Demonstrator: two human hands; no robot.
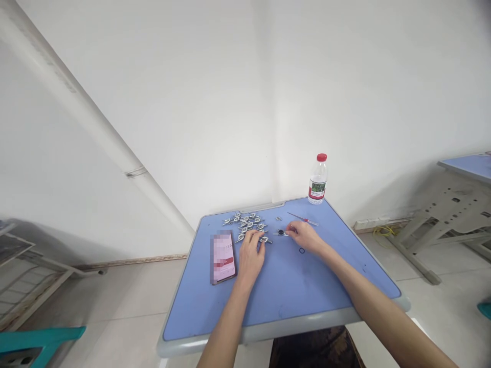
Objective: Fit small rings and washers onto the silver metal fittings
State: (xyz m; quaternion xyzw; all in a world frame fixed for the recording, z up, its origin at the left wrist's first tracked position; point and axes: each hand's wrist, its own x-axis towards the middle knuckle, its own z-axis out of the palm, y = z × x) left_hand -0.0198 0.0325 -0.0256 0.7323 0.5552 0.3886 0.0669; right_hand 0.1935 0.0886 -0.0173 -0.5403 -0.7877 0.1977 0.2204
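Note:
Several small metal parts (245,224) lie in a cluster on the blue desktop. My left hand (252,250) rests at the cluster's near right edge, its fingers partly spread and touching the parts there; whether it grips one cannot be made out. To the right, my right hand (304,235) has its fingertips pinched together beside a small metal part with a black centre (281,232). What sits between those fingertips is too small to tell. A black ring (302,251) lies just below my right hand. Above that hand is a thin tool with a red piece (306,220).
A phone (224,258) lies left of my left hand. A clear bottle with a red cap (317,181) stands at the desk's back right corner, near the wall. Small metal pieces (278,219) lie near the back of the desk (284,301). Another desk (468,166) stands far right.

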